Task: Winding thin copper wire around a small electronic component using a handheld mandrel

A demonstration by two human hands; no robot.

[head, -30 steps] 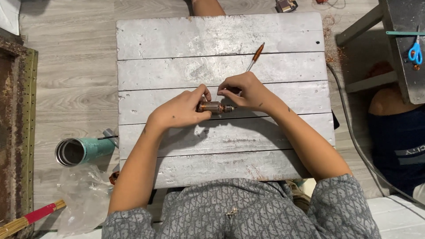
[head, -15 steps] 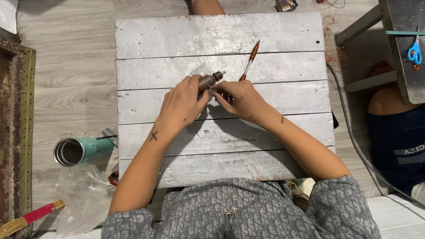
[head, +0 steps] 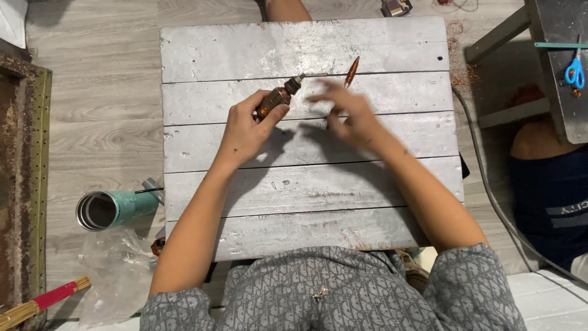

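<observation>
1. Grey wood-look floor, and on it a whitewashed plank worktop (head: 380, 49), seen from straight above.
2. Left hand (head: 248, 132) closed around a small copper-brown rotary tool (head: 275, 99), held tilted above the second plank with its chuck and thin bit aimed up and right.
3. Right hand (head: 349, 116) blurred above the same plank, fingers spread and holding nothing, just beside the bit's end; contact with it cannot be told.
4. Slim copper-handled tool (head: 351, 70) lying on the plank seam just beyond the right fingertips.
5. Off the worktop: teal metal cup (head: 113, 208) on its side on the floor at left, clear plastic bag (head: 116, 276) below it, blue-handled scissors (head: 574, 70) on a dark stand at right, grey cable (head: 484, 184) trailing past the worktop's right edge.
6. Likely risks: fingertip pricked by the bit, given the fast hand so close; slim tool knocked and rolled off the far planks; one-handed hold on the rotary tool slipping.
</observation>
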